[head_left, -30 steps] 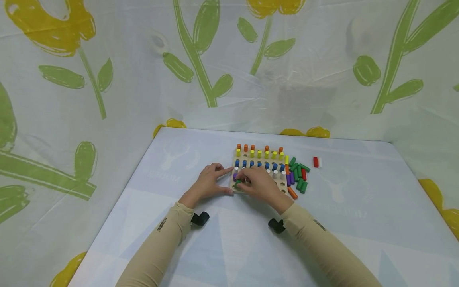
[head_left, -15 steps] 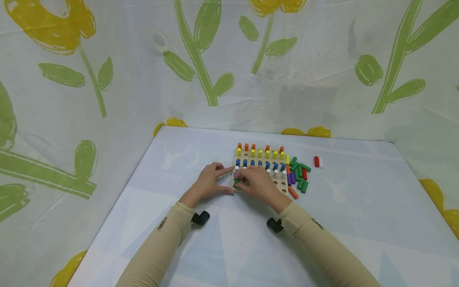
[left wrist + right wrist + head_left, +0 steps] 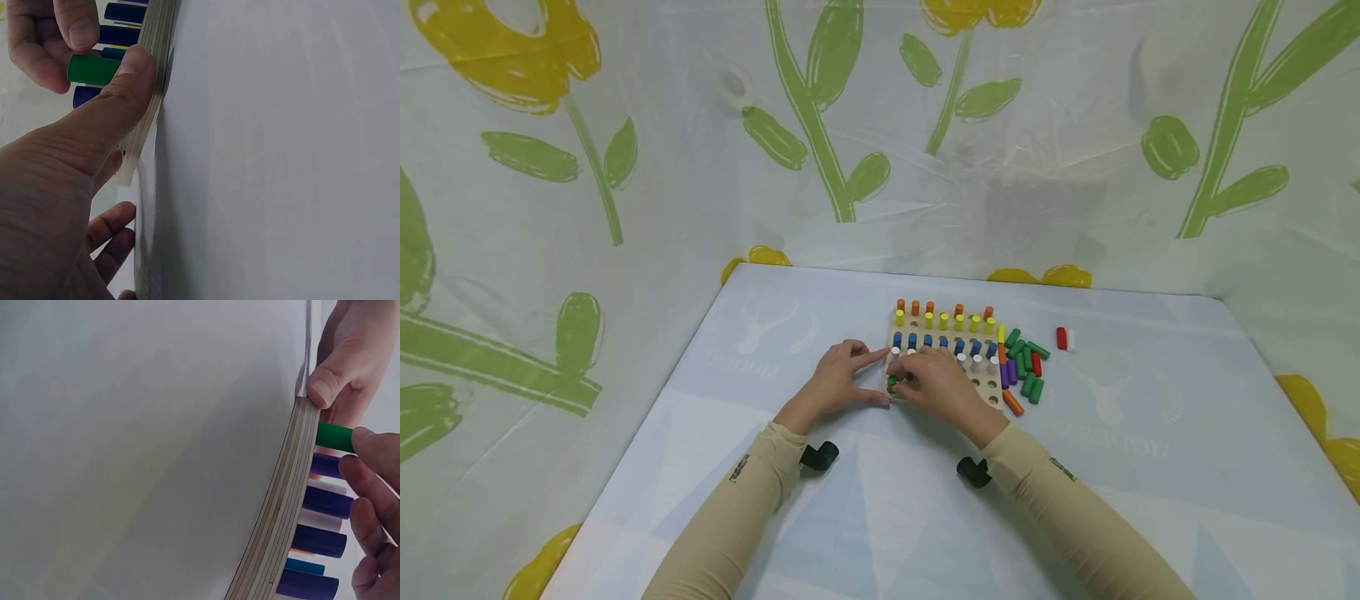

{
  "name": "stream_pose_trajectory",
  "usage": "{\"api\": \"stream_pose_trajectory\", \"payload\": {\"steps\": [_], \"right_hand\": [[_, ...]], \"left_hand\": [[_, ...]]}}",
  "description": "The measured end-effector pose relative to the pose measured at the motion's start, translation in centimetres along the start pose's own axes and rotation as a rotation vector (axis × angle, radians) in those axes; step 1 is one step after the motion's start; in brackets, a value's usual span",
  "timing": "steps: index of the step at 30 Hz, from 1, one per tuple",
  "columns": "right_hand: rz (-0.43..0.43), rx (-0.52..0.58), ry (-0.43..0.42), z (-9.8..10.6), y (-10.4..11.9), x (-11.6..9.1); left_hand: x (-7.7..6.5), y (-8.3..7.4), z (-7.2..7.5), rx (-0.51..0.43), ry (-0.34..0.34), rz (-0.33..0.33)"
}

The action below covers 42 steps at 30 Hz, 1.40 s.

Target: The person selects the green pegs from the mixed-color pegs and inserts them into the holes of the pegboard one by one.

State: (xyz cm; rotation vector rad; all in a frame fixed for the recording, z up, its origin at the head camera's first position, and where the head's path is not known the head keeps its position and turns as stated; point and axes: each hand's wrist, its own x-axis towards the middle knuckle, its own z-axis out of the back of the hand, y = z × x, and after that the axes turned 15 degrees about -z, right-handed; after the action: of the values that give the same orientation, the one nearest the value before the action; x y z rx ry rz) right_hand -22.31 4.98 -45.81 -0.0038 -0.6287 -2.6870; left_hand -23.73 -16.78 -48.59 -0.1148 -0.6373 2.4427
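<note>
A wooden pegboard (image 3: 993, 392) holds rows of upright orange, yellow, blue and white pegs. My right hand (image 3: 949, 385) pinches the top of a green peg (image 3: 334, 437), which stands upright at the board's near left corner. Its fingers cover part of the front rows in the head view. Along the board's left side lies my left hand (image 3: 837, 380), index finger stretched to the side and thumb (image 3: 125, 78) against the near edge. A purple peg (image 3: 325, 464) stands beside the green one. The hole under the green peg is hidden.
Loose green pegs (image 3: 1019, 360), with purple, orange, yellow and red ones, lie against the board's right side. A red peg (image 3: 1061, 338) and a white peg (image 3: 1071, 341) lie farther right. A patterned curtain (image 3: 925, 225) hangs behind the table.
The green peg was slanted between my right fingers and now stands upright at the corner. My right hand has shifted slightly left; my left hand has stayed at the board.
</note>
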Motion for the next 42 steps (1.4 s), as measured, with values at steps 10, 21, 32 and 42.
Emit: {"api": "stream_pose_trajectory", "payload": {"steps": [10,21,32,42], "right_hand": [[0.005,0.004,-0.009,0.3,-0.3,-0.3],[-0.047,0.024,0.006,0.6,-0.7,-1.0],[-0.041,0.058,-0.007,0.8,-1.6,-1.3],[-0.084,0.080,0.026,1.2,-1.9,-1.8]], "left_hand": [[0.1,0.1,-0.2,0.007,-0.006,-0.012],[0.0,0.0,-0.2,-0.013,-0.005,-0.002],[0.0,-0.1,0.0,-0.014,0.006,-0.001],[0.1,-0.1,-0.1,-0.015,0.015,0.017]]}}
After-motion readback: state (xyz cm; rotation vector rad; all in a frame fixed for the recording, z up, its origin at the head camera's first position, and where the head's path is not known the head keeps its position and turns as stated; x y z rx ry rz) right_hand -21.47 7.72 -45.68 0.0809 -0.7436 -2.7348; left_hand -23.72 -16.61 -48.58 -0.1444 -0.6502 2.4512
